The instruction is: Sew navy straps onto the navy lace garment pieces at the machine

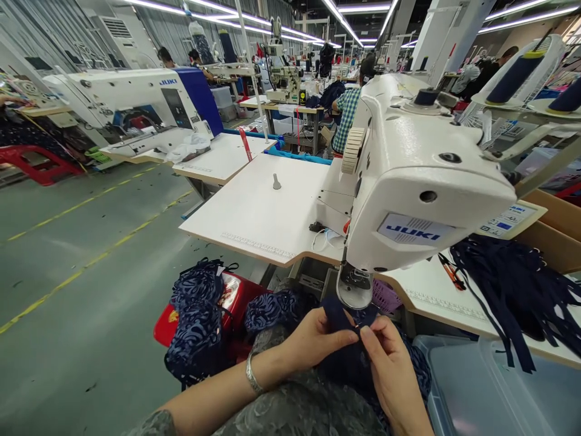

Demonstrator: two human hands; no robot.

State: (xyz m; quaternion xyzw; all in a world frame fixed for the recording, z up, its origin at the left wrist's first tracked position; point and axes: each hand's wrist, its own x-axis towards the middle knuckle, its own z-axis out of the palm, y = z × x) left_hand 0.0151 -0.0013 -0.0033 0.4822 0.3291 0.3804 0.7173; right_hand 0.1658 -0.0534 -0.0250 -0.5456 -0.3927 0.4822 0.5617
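Navy fabric [334, 313] is pinched in my left hand [320, 339], just below the needle area of a white sewing machine [408, 175]. My right hand [390, 357] has its thumb and fingers pressed together on the same navy piece, close to the left fingertips. A small light spot shows on the cloth between the hands; I cannot make out what it is. More of the dark garment hangs down over my lap, partly hidden by my hands and forearms.
Patterned blue garments [197, 321] lie on a red stool [236, 297] at left. The white table [254, 206] spreads beyond the machine. Navy straps [508, 278] and orange-handled snips [451, 272] lie at right, above a clear plastic bin [512, 387]. A person in a checked shirt [348, 115] sits ahead.
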